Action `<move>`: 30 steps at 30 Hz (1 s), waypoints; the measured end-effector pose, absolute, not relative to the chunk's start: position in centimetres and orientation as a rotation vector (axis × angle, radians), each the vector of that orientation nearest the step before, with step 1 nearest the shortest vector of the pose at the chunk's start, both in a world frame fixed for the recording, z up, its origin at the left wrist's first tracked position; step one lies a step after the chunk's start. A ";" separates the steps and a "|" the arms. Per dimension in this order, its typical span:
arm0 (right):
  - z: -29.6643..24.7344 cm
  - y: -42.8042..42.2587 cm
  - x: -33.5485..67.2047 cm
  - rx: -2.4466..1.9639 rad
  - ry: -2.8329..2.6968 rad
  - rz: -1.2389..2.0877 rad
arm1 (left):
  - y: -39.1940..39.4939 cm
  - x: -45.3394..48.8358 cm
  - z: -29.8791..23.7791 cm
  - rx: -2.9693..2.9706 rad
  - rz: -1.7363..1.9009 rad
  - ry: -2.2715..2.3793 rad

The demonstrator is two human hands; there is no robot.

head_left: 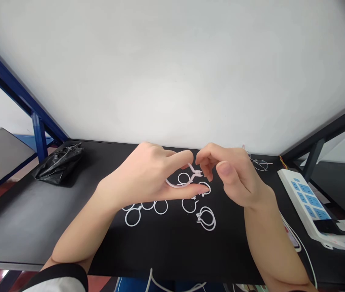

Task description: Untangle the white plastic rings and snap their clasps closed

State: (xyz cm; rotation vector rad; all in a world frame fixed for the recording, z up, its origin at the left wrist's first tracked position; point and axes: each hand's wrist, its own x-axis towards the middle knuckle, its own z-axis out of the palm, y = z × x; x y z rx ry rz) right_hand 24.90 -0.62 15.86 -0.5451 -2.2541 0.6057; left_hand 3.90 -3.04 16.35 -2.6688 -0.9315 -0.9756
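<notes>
two bare hands are hovering over a black tabletop (166, 251), closest to the viewer. the left hand (148, 174) is pinching a white ring (178, 186) between thumb and fingers, gripping it by its curve and lifting it clear of the surface, probably so that its forked clasp (197, 173) is pointing freely toward the other side. the right hand (239, 174) is hanging just beside that clasp, its fingers loosely curling and apparently grasping nothing; whether a fingertip is touching the clasp is not showing clearly. at the near edge, a white cable (151, 271) is drooping. beside the right forearm, a phone (292, 238) is lying partly hidden. beneath the hands, loose rings (132, 225) are lying scattered, seemingly sitting mid-table for easy reach. on the right, a power strip (300, 198) is resting lengthwise, likely leaving the middle free; at the far left, a crumpled black bag (58, 164) is lying aside, perhaps for the same reason. toward the back, thin-framed glasses (261, 164) are resting before a pale wall (190, 81).
</notes>
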 end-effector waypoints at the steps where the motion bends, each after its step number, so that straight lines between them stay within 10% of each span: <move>1: 15.8 -0.6 24.9 -0.544 -2.259 0.642 | -3.0 3.9 16.4 -2.671 -0.987 -0.919; 13: 17.1 -1.7 25.3 -0.510 -2.375 0.877 | -3.3 3.9 16.7 -2.687 -1.035 -0.923; 30: 16.8 -2.0 25.4 -0.679 -2.326 0.304 | -3.0 3.9 16.2 -2.653 -0.935 -0.939</move>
